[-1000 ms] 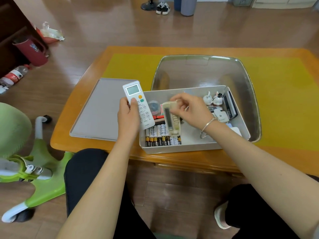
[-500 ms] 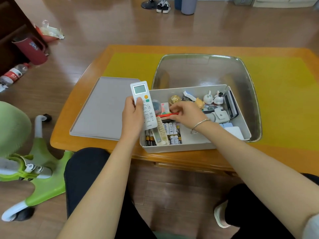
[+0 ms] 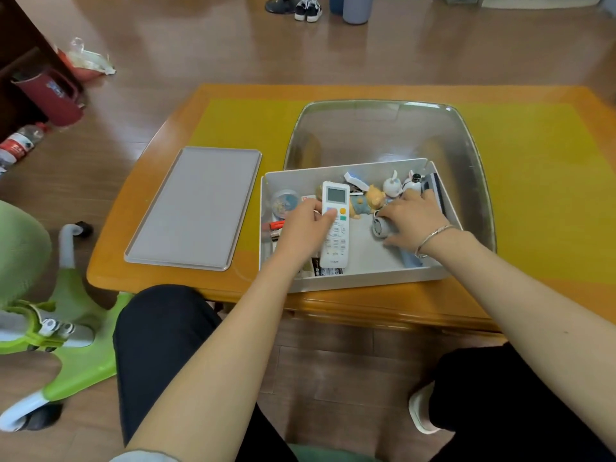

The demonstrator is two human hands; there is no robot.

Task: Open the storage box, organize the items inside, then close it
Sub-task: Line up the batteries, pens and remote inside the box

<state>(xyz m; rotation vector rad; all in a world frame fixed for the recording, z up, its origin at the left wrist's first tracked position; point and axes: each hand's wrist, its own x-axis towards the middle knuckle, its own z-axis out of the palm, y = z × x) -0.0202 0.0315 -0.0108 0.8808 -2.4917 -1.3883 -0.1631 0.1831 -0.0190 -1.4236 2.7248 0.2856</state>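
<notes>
White plastic remote (image 3: 336,225) sits in the left hand (image 3: 308,228): thumb across its upper buttons, fingers closed along its left edge, screen end toward the far wall of the storage box (image 3: 366,278). Remote lies low over the box's middle, above the battery packs (image 3: 328,271) at the near wall. Judgement: rigid, light, smooth-sided; hold by the long edges at mid-body, as here, not the screen end. Right hand (image 3: 415,218) is clamped over a small grey cylinder (image 3: 380,228) right of the remote, near the box's right wall. Bear figurine (image 3: 370,203) and white figurines (image 3: 393,186) stand along the far wall; probably fragile, lift by the body. Grey lid (image 3: 193,208) lies flat left of the box, apart from it.
</notes>
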